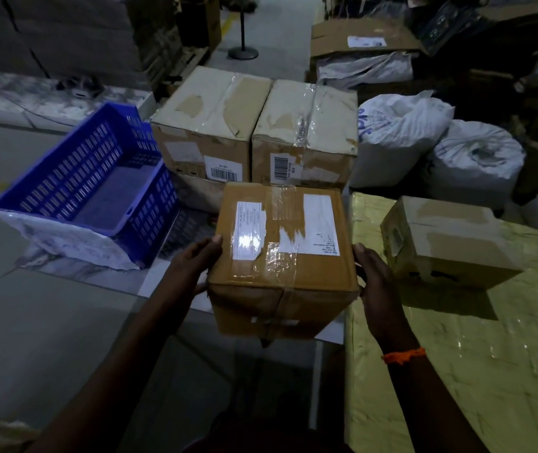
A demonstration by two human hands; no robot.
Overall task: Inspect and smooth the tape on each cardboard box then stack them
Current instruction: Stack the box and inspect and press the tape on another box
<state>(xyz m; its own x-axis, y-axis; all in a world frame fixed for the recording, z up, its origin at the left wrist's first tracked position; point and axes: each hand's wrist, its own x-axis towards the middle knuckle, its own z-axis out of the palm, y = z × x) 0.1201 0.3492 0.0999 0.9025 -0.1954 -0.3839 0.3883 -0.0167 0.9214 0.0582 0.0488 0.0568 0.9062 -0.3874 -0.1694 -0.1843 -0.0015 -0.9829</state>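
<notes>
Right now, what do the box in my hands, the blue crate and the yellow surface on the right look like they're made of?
Box: brown cardboard, matte, with glossy clear tape catching glare and white paper labels.
Blue crate: apparently rigid moulded plastic, judging by its even colour and slotted walls.
Yellow surface: likely a bundle wrapped in plastic film or tape, shiny and wrinkled; what is underneath is hidden.

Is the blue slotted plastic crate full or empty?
Empty. The blue slotted plastic crate shows its bare floor, nothing lying inside; it sits tilted on a white wrapped bundle.
</notes>
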